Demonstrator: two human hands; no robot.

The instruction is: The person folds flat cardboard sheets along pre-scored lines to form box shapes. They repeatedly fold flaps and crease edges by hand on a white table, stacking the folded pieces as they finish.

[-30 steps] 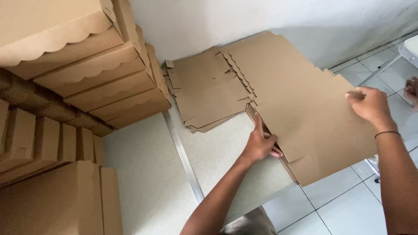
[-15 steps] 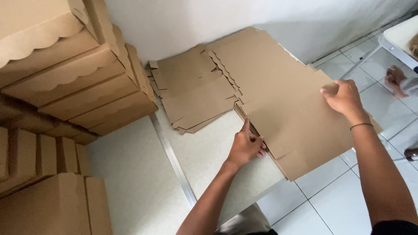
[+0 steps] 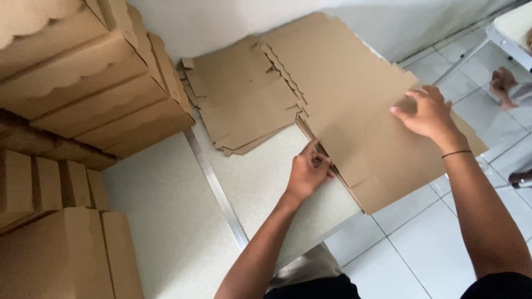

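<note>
A large flat sheet of brown cardboard (image 3: 354, 94) with a scalloped edge lies on the pale table (image 3: 260, 188), its right part hanging over the table's edge. My left hand (image 3: 309, 171) pinches the sheet's near left edge between thumb and fingers. My right hand (image 3: 426, 115) rests on top of the sheet toward its right side, fingers spread and pressing down. A thin black band sits on my right wrist.
A smaller stack of flat cardboard blanks (image 3: 244, 102) lies left of the sheet. Folded brown boxes (image 3: 83, 83) are piled at the left and lower left. A metal strip (image 3: 216, 188) runs across the table. Another person's foot (image 3: 503, 86) is on the white tiled floor.
The view shifted, so everything sits further left. My right hand slid from the sheet's right edge inward onto its top. My left hand stays at the near left edge.
</note>
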